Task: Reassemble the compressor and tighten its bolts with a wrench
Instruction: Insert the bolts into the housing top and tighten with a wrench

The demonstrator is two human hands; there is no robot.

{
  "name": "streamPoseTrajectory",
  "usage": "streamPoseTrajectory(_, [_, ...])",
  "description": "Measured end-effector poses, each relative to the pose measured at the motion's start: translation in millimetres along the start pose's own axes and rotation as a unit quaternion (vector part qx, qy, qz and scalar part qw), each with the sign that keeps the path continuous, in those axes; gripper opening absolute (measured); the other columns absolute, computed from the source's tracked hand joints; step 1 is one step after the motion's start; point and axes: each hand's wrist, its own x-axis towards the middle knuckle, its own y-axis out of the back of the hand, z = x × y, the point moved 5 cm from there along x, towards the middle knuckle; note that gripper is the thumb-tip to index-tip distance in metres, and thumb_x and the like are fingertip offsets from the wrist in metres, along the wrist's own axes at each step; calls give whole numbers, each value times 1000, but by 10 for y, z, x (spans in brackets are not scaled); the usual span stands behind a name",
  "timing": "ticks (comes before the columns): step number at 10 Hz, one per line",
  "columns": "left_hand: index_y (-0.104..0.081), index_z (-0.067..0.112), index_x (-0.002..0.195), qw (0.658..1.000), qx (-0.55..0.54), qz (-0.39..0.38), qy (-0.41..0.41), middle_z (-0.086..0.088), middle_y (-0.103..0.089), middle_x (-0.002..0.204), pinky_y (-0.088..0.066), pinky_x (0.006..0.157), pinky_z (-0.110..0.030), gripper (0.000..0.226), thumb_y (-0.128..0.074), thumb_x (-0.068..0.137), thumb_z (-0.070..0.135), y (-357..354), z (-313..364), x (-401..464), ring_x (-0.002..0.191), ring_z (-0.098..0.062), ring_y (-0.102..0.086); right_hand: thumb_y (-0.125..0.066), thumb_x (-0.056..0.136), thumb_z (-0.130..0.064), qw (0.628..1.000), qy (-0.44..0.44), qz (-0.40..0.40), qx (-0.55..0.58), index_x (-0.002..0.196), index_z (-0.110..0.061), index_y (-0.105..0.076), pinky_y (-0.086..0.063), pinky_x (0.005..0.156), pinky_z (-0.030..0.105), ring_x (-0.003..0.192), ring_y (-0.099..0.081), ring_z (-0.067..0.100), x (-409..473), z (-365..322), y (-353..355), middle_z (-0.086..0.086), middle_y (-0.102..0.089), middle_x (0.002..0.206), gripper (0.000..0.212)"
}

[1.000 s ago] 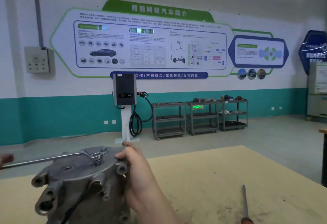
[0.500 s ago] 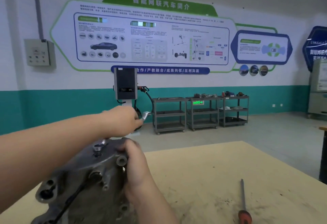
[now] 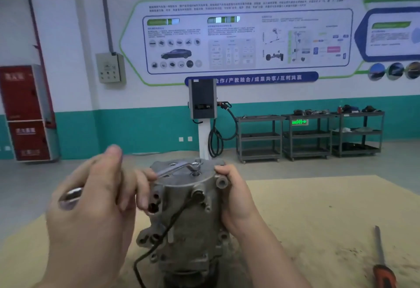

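Compressor (image 3: 188,210) gripped by right hand (image 3: 236,199); left hand (image 3: 95,199) grasps wrench (image 3: 175,169), apparently on bolt.

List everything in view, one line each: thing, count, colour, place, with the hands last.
compressor: one, grey metal, upright on the table
wrench: one, silver, head on a bolt atop the compressor
black cable: one, down the compressor's front
table: one, tan, foreground
screwdriver: one, orange handle, table's right edge
charging station: one, grey, at the wall
carts: three, dark grey, right of the station
cabinet: one, red, far left
electrical box: one, grey, on the wall
left hand: grips the wrench handle
right hand: holds the compressor's right side
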Motion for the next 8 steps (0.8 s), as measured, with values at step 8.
streamPoseTrajectory(8, [-47, 16, 106, 700, 528, -434, -205, 2, -44, 86, -34, 81, -39, 7, -45, 100, 16, -2028, -167, 108, 84, -22, -47, -80, 42, -59, 897, -3, -214, -388, 125, -14, -55, -44, 75, 23, 95, -59, 11, 22, 52, 300, 10, -64, 116, 98])
